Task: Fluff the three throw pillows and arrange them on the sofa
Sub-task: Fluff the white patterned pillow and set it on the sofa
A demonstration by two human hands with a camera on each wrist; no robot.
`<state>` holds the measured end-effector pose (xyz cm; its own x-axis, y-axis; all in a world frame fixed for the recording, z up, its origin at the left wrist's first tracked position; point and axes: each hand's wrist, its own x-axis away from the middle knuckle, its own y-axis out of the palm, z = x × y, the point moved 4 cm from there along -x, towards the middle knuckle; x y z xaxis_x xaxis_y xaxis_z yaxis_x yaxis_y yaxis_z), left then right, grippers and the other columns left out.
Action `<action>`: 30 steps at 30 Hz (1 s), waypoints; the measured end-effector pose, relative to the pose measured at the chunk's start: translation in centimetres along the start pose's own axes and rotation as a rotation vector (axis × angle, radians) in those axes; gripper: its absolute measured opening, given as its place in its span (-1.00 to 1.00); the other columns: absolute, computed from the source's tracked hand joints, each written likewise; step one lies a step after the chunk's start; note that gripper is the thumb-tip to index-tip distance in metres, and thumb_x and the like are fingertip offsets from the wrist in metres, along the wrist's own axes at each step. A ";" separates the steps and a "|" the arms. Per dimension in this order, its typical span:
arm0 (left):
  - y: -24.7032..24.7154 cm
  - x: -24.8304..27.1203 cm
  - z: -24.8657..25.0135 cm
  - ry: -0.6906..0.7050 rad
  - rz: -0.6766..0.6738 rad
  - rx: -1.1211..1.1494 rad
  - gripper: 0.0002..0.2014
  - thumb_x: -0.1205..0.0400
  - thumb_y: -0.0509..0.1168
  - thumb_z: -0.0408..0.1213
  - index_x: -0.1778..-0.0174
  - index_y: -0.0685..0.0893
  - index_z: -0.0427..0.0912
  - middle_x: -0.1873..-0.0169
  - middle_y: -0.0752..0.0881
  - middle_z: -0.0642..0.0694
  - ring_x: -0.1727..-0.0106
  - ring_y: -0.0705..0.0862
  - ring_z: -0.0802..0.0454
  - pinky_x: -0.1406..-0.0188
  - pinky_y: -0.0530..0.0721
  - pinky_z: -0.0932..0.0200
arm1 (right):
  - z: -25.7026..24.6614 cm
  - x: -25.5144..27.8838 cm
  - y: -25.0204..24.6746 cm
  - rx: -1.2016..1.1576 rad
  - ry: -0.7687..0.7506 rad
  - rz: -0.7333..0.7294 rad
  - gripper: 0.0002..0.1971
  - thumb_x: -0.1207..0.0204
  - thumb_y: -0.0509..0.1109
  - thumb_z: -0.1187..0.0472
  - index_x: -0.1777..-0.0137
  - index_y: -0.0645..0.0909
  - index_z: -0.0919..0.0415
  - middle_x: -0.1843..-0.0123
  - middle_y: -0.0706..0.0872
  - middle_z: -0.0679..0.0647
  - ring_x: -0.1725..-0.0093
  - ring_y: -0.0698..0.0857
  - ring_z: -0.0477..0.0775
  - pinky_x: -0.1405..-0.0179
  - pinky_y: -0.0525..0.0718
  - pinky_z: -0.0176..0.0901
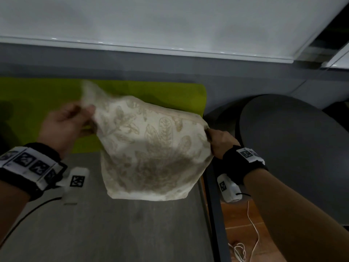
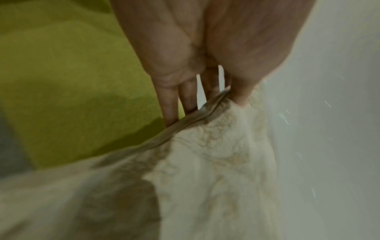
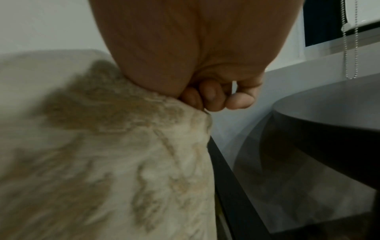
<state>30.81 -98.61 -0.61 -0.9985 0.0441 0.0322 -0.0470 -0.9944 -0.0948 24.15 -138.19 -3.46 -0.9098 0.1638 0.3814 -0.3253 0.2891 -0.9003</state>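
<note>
A cream throw pillow with a tan leaf print hangs in the air above the grey sofa seat. My left hand pinches its upper left corner, which looks blurred. My right hand grips its right corner with curled fingers. In the left wrist view my thumb and fingers clamp the pillow's seamed edge. The right wrist view shows curled fingers bunched on the pillow fabric. Behind the pillow a lime green cushion leans against the sofa back. No other throw pillow is in view.
A round dark grey table stands to the right of the sofa's dark frame. A white cable lies on the wooden floor between them. A white wall with a window blind and bead chain rises behind.
</note>
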 end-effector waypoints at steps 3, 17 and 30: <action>-0.9 -0.4 -0.9 -0.040 0.187 0.130 -0.78 -0.72 0.37 -0.14 0.25 0.79 0.08 -0.07 0.81 -0.11 -0.05 0.81 -0.01 0.01 0.86 0.04 | -0.7 -0.2 0.2 -0.020 -0.018 -0.015 -0.59 -0.75 0.16 -0.06 -0.53 0.56 -0.05 -0.36 0.74 0.27 -0.27 0.72 0.39 -0.25 0.71 0.18; -3.9 -2.3 -3.6 0.004 0.277 0.088 -0.73 -0.69 0.40 -0.09 -0.29 0.74 -0.03 -0.18 0.81 0.05 -0.12 0.82 0.11 0.06 0.86 0.16 | 3.3 1.5 -1.4 -0.857 0.156 0.417 -0.87 -0.61 0.38 0.05 -0.01 0.73 0.02 -0.13 0.77 0.27 -0.19 0.76 0.36 -0.26 0.74 0.24; -7.4 -3.0 -5.0 -0.111 0.399 0.207 -0.80 -0.61 0.40 0.15 -0.02 0.79 0.17 0.08 0.85 0.32 -0.25 0.78 0.01 0.09 0.85 0.22 | 2.9 1.4 -3.8 -1.313 0.057 0.600 -0.80 -0.67 0.47 0.15 0.21 0.77 0.03 0.18 0.83 0.04 0.11 0.79 0.06 -0.12 0.81 0.18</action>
<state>34.01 -90.95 -4.93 -0.9279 -0.3453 0.1406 0.3582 -0.9303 0.0791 23.34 -141.75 -0.14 -0.7997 0.5976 0.0581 0.5912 0.8006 -0.0971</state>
